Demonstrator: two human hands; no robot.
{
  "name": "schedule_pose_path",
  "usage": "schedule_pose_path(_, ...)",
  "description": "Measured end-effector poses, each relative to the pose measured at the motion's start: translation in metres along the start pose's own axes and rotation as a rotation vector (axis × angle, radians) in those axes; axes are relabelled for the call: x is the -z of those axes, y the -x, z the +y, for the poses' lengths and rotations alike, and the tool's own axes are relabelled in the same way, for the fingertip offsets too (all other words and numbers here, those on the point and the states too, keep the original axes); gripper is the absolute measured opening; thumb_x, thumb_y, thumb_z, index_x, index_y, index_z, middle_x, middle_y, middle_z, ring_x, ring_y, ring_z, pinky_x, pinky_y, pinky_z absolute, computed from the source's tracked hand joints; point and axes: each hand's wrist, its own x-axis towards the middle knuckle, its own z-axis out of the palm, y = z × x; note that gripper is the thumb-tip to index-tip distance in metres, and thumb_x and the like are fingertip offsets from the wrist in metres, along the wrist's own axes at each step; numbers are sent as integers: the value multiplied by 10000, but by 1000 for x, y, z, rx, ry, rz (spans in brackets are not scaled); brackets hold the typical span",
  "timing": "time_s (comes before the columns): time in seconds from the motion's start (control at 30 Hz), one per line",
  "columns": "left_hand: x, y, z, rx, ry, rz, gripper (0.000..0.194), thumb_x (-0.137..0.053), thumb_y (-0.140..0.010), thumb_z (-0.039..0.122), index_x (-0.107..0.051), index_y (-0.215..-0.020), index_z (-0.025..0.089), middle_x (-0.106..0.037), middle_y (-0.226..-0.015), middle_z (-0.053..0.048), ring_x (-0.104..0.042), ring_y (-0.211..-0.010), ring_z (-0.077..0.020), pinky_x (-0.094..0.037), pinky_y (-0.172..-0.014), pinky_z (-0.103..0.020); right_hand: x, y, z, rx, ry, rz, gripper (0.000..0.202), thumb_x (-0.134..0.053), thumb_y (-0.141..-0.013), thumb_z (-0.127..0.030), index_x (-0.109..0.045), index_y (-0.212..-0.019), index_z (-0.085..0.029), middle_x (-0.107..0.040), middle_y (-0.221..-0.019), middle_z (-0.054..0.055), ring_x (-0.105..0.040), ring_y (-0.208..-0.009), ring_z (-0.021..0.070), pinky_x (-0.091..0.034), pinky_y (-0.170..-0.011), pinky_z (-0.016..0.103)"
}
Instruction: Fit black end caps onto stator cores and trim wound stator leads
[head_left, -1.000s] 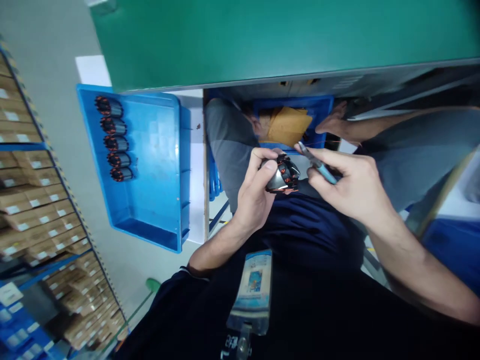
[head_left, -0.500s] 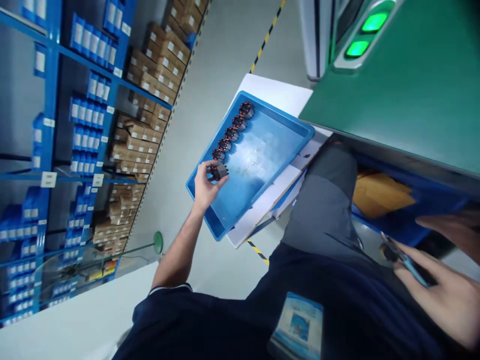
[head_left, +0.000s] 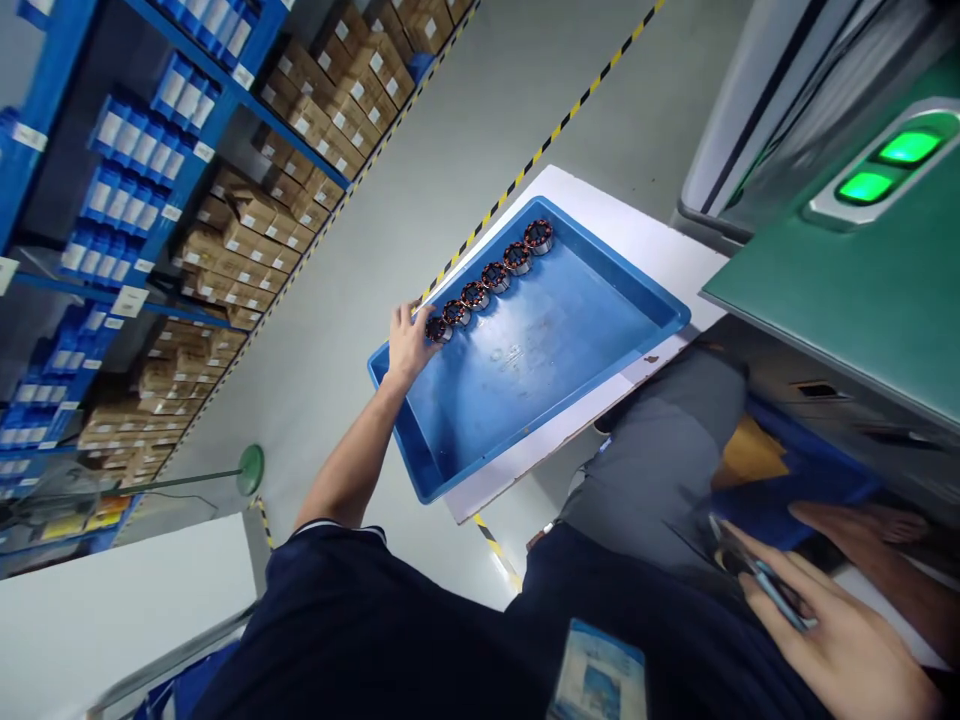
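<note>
My left hand (head_left: 409, 348) reaches into the near-left end of a blue plastic tray (head_left: 517, 432). Its thumb and fingers are closed around a motor stator (head_left: 439, 329) with dark slots and a metal rim, at the end of a row. Several like it, wound with copper wire, line the tray's far-left wall, among them the farthest stator (head_left: 538, 236). Down at the lower right, my right hand (head_left: 840, 630) grips small cutting pliers (head_left: 780, 590) with light blue handles, apart from the tray.
The tray lies on a white board (head_left: 577, 190). A green worktop (head_left: 847, 290) with two lit green buttons (head_left: 889, 168) stands at right. Beneath it, a blue bin holds something yellow-brown (head_left: 754, 450). A blurred bare limb (head_left: 862, 520) shows nearby. Shelves with cartons (head_left: 352, 90) fill the left.
My left hand has brought its stator from over the tray down against the end of the row. The view has shifted, and my right hand still holds the pliers.
</note>
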Motion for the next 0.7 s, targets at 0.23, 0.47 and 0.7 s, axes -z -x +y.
schedule_pose_path(0.23,-19,5,-42,137,3,12,995,-1111,-791,545,-612,-1556,149,-750,-1491,-224,-680,-1393,-447,-527,-1283,-586,2,-16,-43,-13,-28,-113,551,-634,-1134,-649,-812,-1592,-399,-893,-1475,79,-934,-1198,337,-796,-839,420)
schedule_pose_path(0.47,-30,43,-36,145,30,59,1130,-1017,-813,720,-540,-1640,115,-654,-1621,-289,-598,-1526,-512,-435,-1377,-634,17,-22,-72,-73,-102,-187,930,-642,-1109,-523,-313,-1961,-351,-711,-1777,146,-776,-1567,380,-701,-1255,595)
schedule_pose_path(0.7,-23,78,6,108,84,132,1291,-888,-827,792,-401,-1809,110,-316,-1925,-353,-296,-1813,-595,-181,-1499,-767,78,-4,-128,33,-62,-195,918,-692,-1086,-419,-345,-1933,-476,-635,-1834,88,-785,-1551,336,-721,-1220,489)
